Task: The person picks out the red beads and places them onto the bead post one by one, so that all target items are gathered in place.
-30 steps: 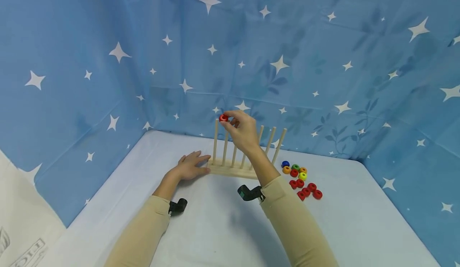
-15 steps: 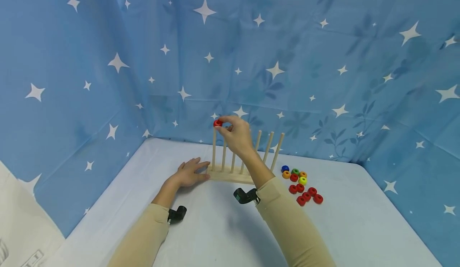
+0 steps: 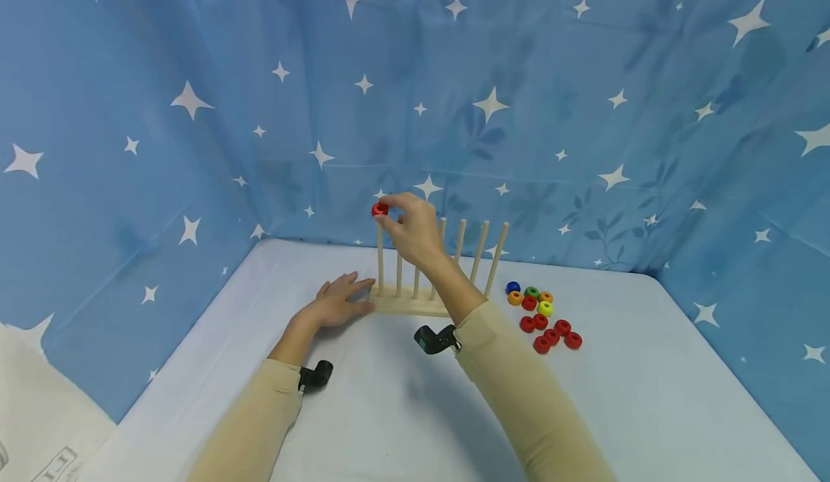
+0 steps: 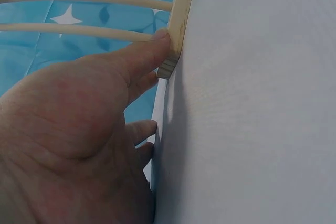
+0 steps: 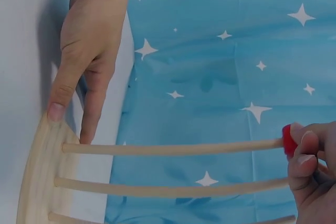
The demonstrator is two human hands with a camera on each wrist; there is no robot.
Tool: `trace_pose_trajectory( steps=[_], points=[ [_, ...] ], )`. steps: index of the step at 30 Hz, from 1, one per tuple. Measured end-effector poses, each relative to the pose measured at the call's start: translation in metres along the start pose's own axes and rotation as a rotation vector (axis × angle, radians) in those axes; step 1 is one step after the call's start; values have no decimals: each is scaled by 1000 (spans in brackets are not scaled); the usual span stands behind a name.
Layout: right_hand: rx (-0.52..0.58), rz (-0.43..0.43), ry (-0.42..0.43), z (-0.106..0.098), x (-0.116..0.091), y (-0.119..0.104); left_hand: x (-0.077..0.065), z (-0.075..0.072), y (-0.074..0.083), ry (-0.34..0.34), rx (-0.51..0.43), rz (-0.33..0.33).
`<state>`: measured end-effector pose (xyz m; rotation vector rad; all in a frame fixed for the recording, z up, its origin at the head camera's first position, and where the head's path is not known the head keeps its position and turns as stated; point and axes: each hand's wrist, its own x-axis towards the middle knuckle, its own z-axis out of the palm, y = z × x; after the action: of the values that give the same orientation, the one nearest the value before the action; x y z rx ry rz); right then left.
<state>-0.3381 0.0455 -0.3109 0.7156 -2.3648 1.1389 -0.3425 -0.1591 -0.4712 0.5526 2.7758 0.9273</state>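
We see the right hand (image 3: 413, 233) raised above the table (image 3: 389, 424), its thumb and index finger clamped on a red bead (image 5: 287, 140). The bead is between those fingertips, right at the upper tip of the end peg (image 3: 380, 259) of a wooden rack (image 3: 408, 307); we cannot tell whether the peg has entered the hole. Directly below the pinching fingers, that peg runs down to the rack's base, and the remaining pegs (image 3: 479, 251) stand behind and to the right of the same hand.

The left hand (image 3: 333, 305) rests low at the rack's end, its fingers straight and spread apart. We see its thumb touching the near side of the base and its index finger reaching along the far side, with the other fingers just beside, away from the wood.

Well to the right of the right fingers, and lower, we find loose beads on the table: a blue bead (image 3: 513, 287), a green bead (image 3: 532, 292), two orange beads (image 3: 515, 299), a yellow bead (image 3: 545, 310) and several more red beads (image 3: 573, 341). Beyond all the fingers we see a blue curtain (image 3: 415, 136) with white stars.
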Motion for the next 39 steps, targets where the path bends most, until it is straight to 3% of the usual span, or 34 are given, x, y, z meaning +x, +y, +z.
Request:
trace_pose_trajectory(
  steps=[15,22,32,39],
  points=[
    [-170,21,-95,3,2,-6,-6,2,3,13,-19,-11],
    [-167,42,-146,0,-2,-2,-8,2,6,22,-9,3],
    [-177,15,-140,-3,-2,0,-4,0,5,20,5,-16],
    [-107,-78,-36,-10,-13,3,-5,2,5,22,-7,-9]
  ],
)
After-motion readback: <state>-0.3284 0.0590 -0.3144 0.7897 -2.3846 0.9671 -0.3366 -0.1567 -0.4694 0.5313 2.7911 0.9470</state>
